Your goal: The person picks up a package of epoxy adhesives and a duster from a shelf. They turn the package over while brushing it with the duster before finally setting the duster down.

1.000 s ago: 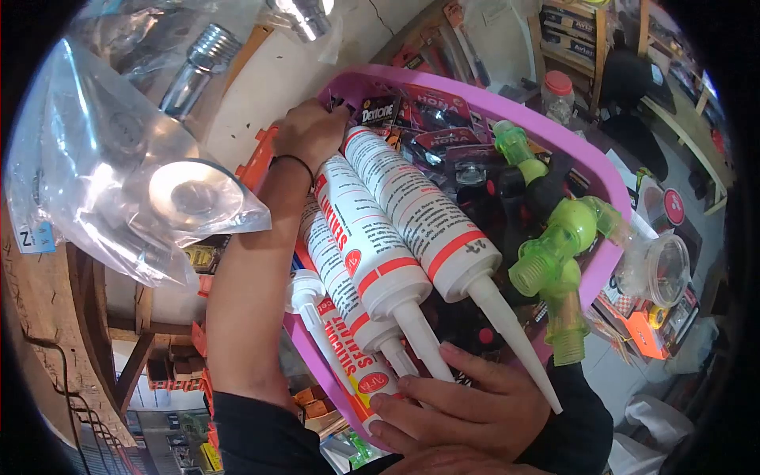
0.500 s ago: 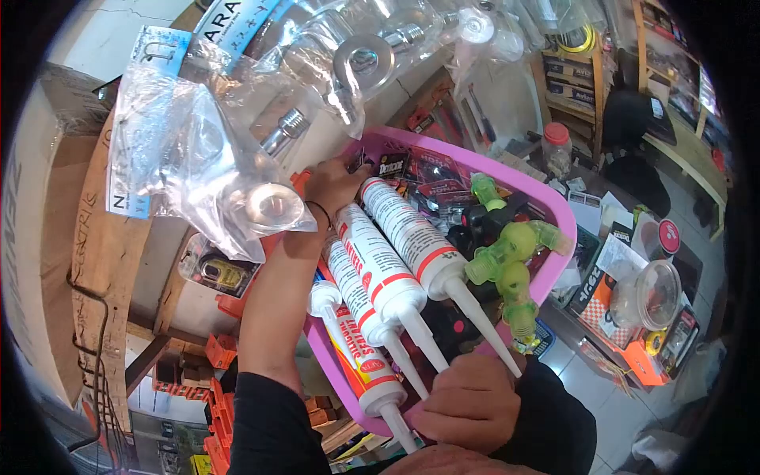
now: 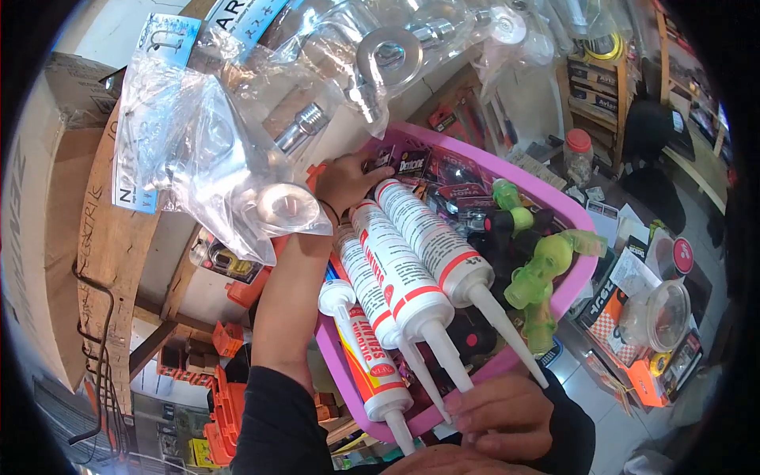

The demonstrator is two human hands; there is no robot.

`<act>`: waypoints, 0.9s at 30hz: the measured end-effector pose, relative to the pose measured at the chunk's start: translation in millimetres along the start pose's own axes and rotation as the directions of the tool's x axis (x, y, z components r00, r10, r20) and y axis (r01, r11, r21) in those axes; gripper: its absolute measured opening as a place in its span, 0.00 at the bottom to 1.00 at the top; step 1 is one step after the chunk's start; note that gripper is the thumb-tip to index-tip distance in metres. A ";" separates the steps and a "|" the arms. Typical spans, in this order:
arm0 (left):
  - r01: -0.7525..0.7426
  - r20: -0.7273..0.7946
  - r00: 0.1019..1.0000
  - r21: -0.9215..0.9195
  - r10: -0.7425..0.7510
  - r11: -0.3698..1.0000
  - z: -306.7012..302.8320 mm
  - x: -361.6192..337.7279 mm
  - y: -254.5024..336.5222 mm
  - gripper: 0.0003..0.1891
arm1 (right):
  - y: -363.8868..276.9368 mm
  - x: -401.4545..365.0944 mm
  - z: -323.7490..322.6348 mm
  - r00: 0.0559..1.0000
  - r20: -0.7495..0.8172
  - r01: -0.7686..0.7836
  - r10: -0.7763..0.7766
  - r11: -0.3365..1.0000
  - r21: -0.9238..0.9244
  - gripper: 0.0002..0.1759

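Left hand (image 3: 348, 180): fingers clenched over the far corner of the pink basket (image 3: 571, 291), beside a black packet (image 3: 412, 164).
Right hand (image 3: 507, 416): fingers curled at the basket's near rim, touching the nozzle tips.
Sealant tubes (image 3: 423, 237): four white cartridges side by side in the basket, nozzles towards the right hand.
Green fittings (image 3: 542, 269): in the basket, just beside the tubes.
Bagged metal parts (image 3: 237, 158): hanging above the left forearm.

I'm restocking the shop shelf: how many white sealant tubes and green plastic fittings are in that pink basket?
White sealant tubes: 4
Green plastic fittings: 2
Total in the pink basket: 6, not counting the dark packets, which are too jumbled to count.
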State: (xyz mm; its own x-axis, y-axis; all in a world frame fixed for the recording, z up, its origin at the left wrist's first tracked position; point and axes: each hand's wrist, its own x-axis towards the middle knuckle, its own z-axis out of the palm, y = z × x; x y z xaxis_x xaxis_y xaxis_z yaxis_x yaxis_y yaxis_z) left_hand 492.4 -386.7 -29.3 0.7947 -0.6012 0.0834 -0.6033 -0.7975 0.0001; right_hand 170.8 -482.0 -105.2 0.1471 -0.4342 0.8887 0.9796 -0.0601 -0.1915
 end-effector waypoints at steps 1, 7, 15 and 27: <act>-0.072 -0.028 0.997 -0.095 0.069 0.993 1.9 -0.1 -3.4 0.27 | -6.4 16.0 -2.8 0.983 0.129 -0.127 0.134 0.990 -0.059 0.16; -0.161 -0.109 0.984 -0.238 0.139 0.958 6.9 -9.4 -12.5 0.27 | 12.7 6.4 19.0 0.999 0.040 -0.027 0.035 0.984 -0.176 0.13; 0.041 0.002 0.999 0.150 -0.042 0.988 3.0 -18.2 -25.5 0.27 | 5.6 21.6 19.2 0.964 0.152 -0.117 0.216 0.866 -0.486 0.16; -0.051 -0.471 0.832 0.465 0.295 0.884 13.7 -40.4 -39.9 0.14 | 13.2 -9.8 5.7 0.992 0.084 0.118 -0.096 0.937 -0.328 0.12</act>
State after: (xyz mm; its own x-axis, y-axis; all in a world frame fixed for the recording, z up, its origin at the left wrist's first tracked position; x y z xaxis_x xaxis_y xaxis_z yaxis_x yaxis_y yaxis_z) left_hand 485.3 -331.2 -46.3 0.4516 -0.7115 0.5383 -0.5427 -0.6980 -0.4672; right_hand 183.1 -473.4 -114.1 0.0633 -0.3498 0.9347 0.8909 -0.4023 -0.2109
